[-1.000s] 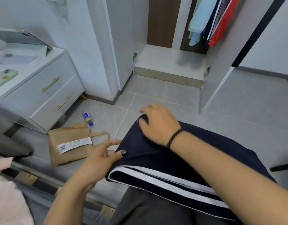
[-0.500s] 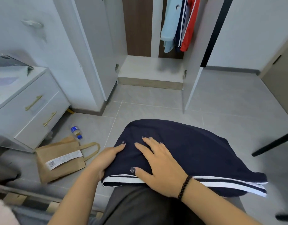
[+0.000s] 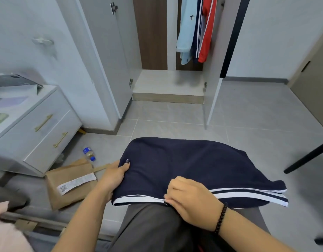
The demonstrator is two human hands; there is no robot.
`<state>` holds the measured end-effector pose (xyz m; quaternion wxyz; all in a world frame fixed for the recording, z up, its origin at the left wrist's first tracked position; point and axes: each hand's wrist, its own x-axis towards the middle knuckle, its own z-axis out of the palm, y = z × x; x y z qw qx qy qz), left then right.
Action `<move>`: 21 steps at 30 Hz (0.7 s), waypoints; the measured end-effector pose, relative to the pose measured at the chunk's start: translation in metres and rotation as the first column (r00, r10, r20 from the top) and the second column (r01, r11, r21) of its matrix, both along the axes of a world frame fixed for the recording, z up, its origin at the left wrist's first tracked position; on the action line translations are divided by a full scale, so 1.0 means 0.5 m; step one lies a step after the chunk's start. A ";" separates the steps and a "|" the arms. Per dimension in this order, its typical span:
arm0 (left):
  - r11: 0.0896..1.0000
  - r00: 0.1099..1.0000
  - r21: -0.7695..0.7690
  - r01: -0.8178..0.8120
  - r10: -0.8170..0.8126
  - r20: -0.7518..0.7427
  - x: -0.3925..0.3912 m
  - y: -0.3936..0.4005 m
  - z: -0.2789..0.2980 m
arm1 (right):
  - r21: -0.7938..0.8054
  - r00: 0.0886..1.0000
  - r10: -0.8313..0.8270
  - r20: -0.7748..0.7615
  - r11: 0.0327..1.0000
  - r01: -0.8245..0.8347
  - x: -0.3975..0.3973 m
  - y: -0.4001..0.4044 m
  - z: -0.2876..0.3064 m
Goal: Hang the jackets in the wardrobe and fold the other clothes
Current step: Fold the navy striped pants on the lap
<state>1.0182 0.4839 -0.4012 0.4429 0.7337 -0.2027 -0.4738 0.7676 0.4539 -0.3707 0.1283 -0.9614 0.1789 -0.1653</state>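
A folded navy garment with white stripes along its near hem lies across my lap, over grey trousers. My left hand grips its left edge, thumb on top of the cloth and fingers underneath. My right hand is curled at the striped near hem, pinching the fabric there. The wardrobe stands open ahead with a light blue, a navy and a red jacket hanging inside.
A white drawer unit stands at the left. On the floor beside it lie a brown paper bag and a small plastic bottle. A black leg slants in from the right. Pale cloth sits at the bottom left.
My right hand slid from the far end of the garment back to the near striped hem and curled onto it. My left hand kept hold of the left edge.
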 end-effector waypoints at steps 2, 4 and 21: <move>1.000 0.999 0.002 0.028 -0.028 0.046 0.003 0.004 0.007 | 0.133 0.998 -0.060 -0.035 0.989 0.064 0.006 -0.010 0.009; 1.000 0.999 -0.015 0.000 0.000 0.054 0.014 0.001 0.020 | 0.274 0.983 -0.168 -0.071 0.945 0.181 0.020 -0.031 0.021; 0.984 0.939 -0.041 -0.173 0.178 0.293 0.244 0.148 0.179 | 0.290 0.842 -0.265 -0.470 0.855 0.430 0.185 -0.037 -0.062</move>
